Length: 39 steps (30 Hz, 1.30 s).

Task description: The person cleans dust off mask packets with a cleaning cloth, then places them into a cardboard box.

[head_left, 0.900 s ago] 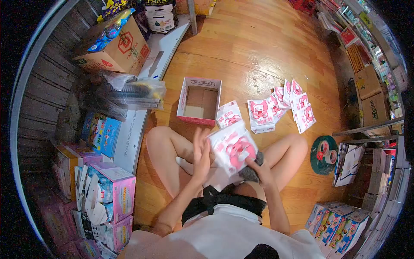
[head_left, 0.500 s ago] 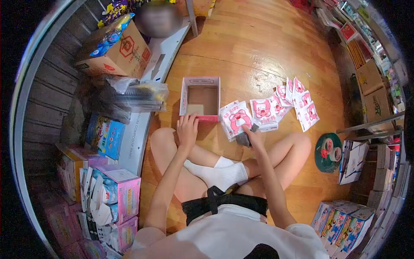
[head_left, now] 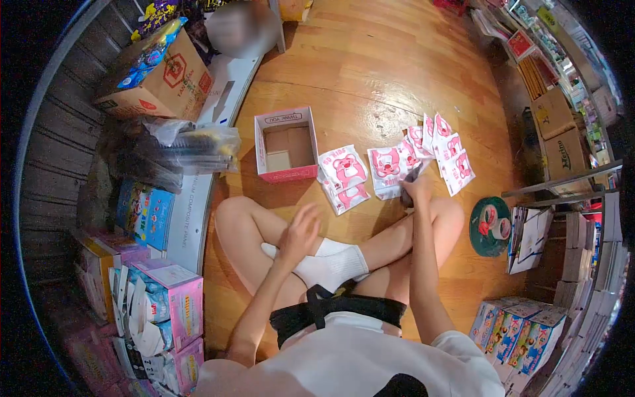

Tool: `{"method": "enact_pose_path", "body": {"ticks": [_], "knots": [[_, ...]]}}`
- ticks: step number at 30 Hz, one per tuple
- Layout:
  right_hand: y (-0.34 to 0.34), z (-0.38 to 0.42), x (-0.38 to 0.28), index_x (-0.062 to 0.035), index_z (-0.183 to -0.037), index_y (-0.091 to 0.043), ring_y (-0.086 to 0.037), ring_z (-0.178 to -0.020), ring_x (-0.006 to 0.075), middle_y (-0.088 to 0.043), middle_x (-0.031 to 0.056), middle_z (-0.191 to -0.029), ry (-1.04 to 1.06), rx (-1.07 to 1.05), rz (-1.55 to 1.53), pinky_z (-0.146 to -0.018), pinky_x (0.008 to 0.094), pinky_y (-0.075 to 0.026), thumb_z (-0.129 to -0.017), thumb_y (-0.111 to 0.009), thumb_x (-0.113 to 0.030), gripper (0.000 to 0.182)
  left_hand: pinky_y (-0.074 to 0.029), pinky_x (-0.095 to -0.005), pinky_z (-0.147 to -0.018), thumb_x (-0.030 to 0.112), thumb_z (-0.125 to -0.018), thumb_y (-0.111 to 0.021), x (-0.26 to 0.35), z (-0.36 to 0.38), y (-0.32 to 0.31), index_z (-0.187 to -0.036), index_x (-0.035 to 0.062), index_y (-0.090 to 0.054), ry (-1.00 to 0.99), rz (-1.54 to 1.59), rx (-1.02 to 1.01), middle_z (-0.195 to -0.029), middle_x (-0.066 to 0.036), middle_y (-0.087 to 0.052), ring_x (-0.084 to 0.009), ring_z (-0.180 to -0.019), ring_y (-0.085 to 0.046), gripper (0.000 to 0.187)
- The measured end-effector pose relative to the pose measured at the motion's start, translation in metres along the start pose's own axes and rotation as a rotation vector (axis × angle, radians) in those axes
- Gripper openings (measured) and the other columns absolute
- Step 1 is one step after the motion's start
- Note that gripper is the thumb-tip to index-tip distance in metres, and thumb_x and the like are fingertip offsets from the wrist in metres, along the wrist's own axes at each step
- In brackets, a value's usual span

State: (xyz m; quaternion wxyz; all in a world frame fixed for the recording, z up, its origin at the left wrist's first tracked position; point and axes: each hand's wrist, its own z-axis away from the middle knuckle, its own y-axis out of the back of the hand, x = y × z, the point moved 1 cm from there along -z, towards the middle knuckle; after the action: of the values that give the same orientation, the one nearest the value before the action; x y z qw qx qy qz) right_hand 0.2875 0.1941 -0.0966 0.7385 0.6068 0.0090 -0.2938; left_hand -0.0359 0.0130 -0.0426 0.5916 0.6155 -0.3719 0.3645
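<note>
My left hand is raised over my crossed legs, its fingers loosely apart with nothing in them. My right hand is closed around a small dark grey object, perhaps a folded cloth; its exact kind is hard to make out. That hand is at the near edge of a group of white and pink packets with a bear face printed on them. To its left, other packets of the same print lie overlapping on the floor. Beyond my left hand stands an open pink and white box, its bottom visible inside.
More packets fan out at the right. A green round tray with tape rolls sits beside my right knee. Stocked shelves line both sides, with a cardboard carton at left and a wooden floor ahead.
My left hand has left the box's near edge and drawn back toward my legs. The right hand has moved with the dark object from the left packets to the middle group.
</note>
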Motion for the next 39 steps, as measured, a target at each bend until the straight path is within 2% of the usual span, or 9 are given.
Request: {"method": "enact_pose_path", "body": {"ticks": [5,11,16,21,26,28,31,36,39], "knots": [[-0.031,-0.009,0.002,0.0034,-0.09,-0.068,-0.066,-0.089,0.0321,-0.066,0.0225,-0.099,0.067,-0.113,0.25,-0.073,0.0416,-0.053,-0.056,-0.083,-0.034,0.052,-0.047,-0.032,-0.086,0.005,-0.089,-0.053,0.009,0.018,-0.005,-0.118,0.0057,-0.058,-0.117,-0.045,-0.014,-0.124,-0.011,-0.053,-0.0249,-0.113,-0.053,0.029],[-0.033,-0.035,0.022,0.0056,-0.088,-0.066,-0.066,-0.087,0.0361,-0.066,0.0254,-0.089,0.015,-0.156,-0.069,-0.073,0.0416,-0.052,-0.061,-0.075,-0.025,0.042,-0.046,-0.03,-0.087,0.005,-0.091,-0.051,0.015,0.026,0.012,-0.117,0.0042,-0.058,-0.096,0.052,0.021,-0.123,-0.012,-0.054,-0.0239,-0.112,-0.054,0.026],[0.089,0.032,-0.034,0.0034,-0.086,-0.064,-0.065,-0.075,0.0359,-0.066,0.023,-0.082,0.293,0.343,-0.054,-0.07,0.0406,-0.051,-0.064,-0.072,-0.023,0.035,-0.044,-0.0331,-0.092,0.007,-0.088,-0.057,0.015,0.038,0.032,-0.117,0.0025,-0.057,-0.049,0.012,0.093,-0.124,-0.012,-0.053,-0.0258,-0.113,-0.053,0.029],[0.165,0.127,-0.098,-0.0002,-0.084,-0.065,-0.064,-0.074,0.0364,-0.064,0.0233,-0.08,0.731,-0.072,0.192,-0.067,0.0412,-0.049,-0.063,-0.067,-0.009,0.022,-0.037,-0.0407,-0.102,0.015,-0.071,-0.075,0.065,0.015,0.039,-0.123,0.0079,-0.055,-0.222,-0.081,0.283,-0.128,-0.012,-0.051,-0.0277,-0.12,-0.048,0.056],[0.147,0.204,-0.144,-0.0045,-0.086,-0.062,-0.06,-0.079,0.0379,-0.064,0.0164,-0.084,1.187,-0.606,0.278,-0.07,0.0418,-0.048,-0.06,-0.071,-0.007,0.028,-0.036,-0.0412,-0.102,0.027,-0.07,-0.078,0.09,-0.022,0.04,-0.125,0.0085,-0.053,-0.525,-0.396,-0.107,-0.13,-0.013,-0.049,-0.0268,-0.122,-0.046,0.063],[0.151,0.209,-0.153,-0.003,-0.085,-0.06,-0.059,-0.081,0.0378,-0.064,0.0163,-0.087,1.234,-0.669,0.132,-0.071,0.0418,-0.047,-0.061,-0.071,-0.008,0.027,-0.039,-0.0387,-0.099,0.029,-0.078,-0.073,0.072,-0.018,0.032,-0.122,0.0067,-0.055,-0.465,-0.273,-0.384,-0.124,-0.014,-0.055,-0.0268,-0.118,-0.05,0.053],[0.149,0.201,-0.157,-0.003,-0.09,-0.06,-0.057,-0.079,0.038,-0.061,0.0177,-0.085,1.196,-0.388,-0.215,-0.07,0.0418,-0.046,-0.063,-0.072,-0.007,0.03,-0.046,-0.0293,-0.088,0.034,-0.094,-0.055,0.071,-0.003,0.037,-0.113,0.0011,-0.06,0.074,0.292,-0.763,-0.107,-0.012,-0.065,-0.0202,-0.103,-0.059,0.038],[0.109,0.208,-0.146,0.0007,-0.107,-0.06,-0.059,-0.091,0.0289,-0.062,0.0141,-0.096,0.822,0.018,-0.927,-0.083,0.0367,-0.045,-0.077,-0.071,-0.011,0.034,-0.046,-0.029,-0.09,0.034,-0.095,-0.054,0.05,0.033,0.023,-0.131,0.0022,-0.044,0.489,0.865,-0.276,-0.126,-0.009,-0.053,-0.0186,-0.109,-0.055,0.049],[0.071,0.232,-0.141,-0.0014,-0.121,-0.054,-0.043,-0.114,0.0306,-0.044,0.0155,-0.13,0.95,-0.035,-0.679,-0.097,0.0416,-0.032,-0.08,-0.065,-0.013,0.044,-0.042,-0.0345,-0.098,0.045,-0.095,-0.046,0.062,0.037,0.022,-0.14,0.0081,-0.032,0.581,1.199,-0.163,-0.139,-0.01,-0.041,-0.0208,-0.121,-0.047,0.06]]}}
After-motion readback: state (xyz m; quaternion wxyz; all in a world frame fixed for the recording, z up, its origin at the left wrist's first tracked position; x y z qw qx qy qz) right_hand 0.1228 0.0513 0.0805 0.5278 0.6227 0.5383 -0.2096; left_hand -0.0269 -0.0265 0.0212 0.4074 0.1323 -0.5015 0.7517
